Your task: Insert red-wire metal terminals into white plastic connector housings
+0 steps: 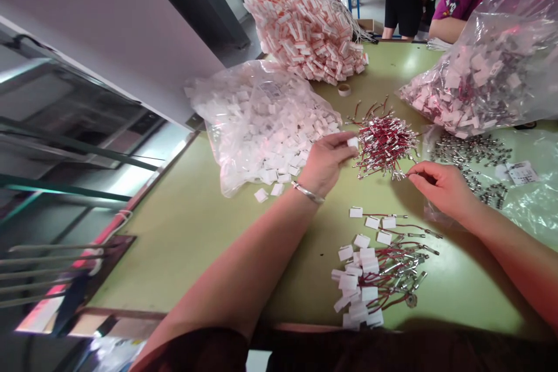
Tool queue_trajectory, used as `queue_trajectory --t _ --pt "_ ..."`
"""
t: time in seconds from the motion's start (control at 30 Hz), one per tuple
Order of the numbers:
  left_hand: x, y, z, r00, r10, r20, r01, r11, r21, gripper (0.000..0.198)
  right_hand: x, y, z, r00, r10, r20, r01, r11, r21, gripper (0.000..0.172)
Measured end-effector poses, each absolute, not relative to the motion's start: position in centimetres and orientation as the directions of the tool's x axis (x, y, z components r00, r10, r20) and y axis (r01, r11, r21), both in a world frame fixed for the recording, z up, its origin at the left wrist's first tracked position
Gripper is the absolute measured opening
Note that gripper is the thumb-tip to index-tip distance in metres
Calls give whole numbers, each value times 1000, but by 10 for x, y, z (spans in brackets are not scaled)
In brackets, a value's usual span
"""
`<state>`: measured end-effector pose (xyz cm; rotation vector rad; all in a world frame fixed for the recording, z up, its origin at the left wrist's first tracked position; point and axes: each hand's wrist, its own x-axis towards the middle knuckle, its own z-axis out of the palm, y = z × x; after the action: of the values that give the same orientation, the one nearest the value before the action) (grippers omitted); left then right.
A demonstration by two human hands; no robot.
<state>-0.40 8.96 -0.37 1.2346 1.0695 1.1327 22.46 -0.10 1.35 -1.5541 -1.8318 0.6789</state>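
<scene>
My left hand (329, 161), with a bracelet at the wrist, pinches a small white housing (353, 142) beside a pile of short red wires with metal ends (387, 142). At the pile's lower right edge is my right hand (440, 186), its thumb and forefinger pressed together at a wire end; whether they grip it is too small to tell. Nearer to me lie several white housings (358, 285) with red wires attached, their metal tips pointing right. An open plastic bag of white housings (270, 122) spills out left of the red pile.
A tall heap of white and orange pieces (309, 35) stands at the back, near a tape roll (344, 90). At right are a full clear bag (475, 81) and small metal parts (473, 154) on plastic. People are beyond the table (187, 232).
</scene>
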Motion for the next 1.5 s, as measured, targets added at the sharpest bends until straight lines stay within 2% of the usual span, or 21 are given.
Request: queue_trajectory --t 0.07,0.13,0.27,0.37,0.43,0.5,0.7,0.83,0.93,1.07,1.17,1.3,1.4,1.47,1.5 --pt "6 78 -2 264 961 -77 -163 123 979 30 224 -1 16 -99 983 153 635 181 -751 14" --pt "15 66 -2 352 930 -102 -189 177 966 26 223 -1 18 -91 983 157 631 179 -755 14" --pt "25 51 0 454 889 -56 -187 157 970 44 221 -2 21 -103 983 154 656 184 -732 19" --pt "26 48 2 457 888 -53 -121 121 985 36 221 -3 21 -140 982 125 674 188 -714 25" --pt "26 47 2 452 890 -55 -67 95 993 23 220 -3 21 -161 984 81 672 170 -721 28" --pt "27 47 1 452 891 -52 -44 80 996 20 220 -3 22 -176 984 27 663 139 -736 28" --pt "27 47 -1 444 895 -36 -54 66 996 22 217 -4 31 -177 972 -152 537 -33 -843 24" --pt "25 49 -1 485 873 -43 -88 98 991 22 217 -4 33 -169 925 -340 436 -239 -868 21" --pt "23 49 1 503 862 -57 -57 99 993 23 217 -4 31 -168 897 -408 359 -330 -873 20" --pt "21 49 4 570 822 -5 60 -36 998 21 215 -5 34 -133 878 -460 466 -354 -811 19" --pt "22 48 6 655 756 17 96 -105 990 19 212 -7 37 -162 868 -470 507 -335 -794 19" --pt "25 44 1 612 786 -87 115 20 993 23 207 -9 33 -181 908 -379 437 -271 -858 22" --pt "26 42 0 616 778 -120 103 72 992 25 205 -9 28 -190 937 -294 463 -178 -868 26" --pt "24 46 5 664 744 -76 134 -19 991 24 205 -9 24 -209 934 -290 484 -159 -861 28" --pt "20 50 9 700 713 -33 171 -123 977 24 204 -10 22 -217 933 -287 492 -150 -858 29"
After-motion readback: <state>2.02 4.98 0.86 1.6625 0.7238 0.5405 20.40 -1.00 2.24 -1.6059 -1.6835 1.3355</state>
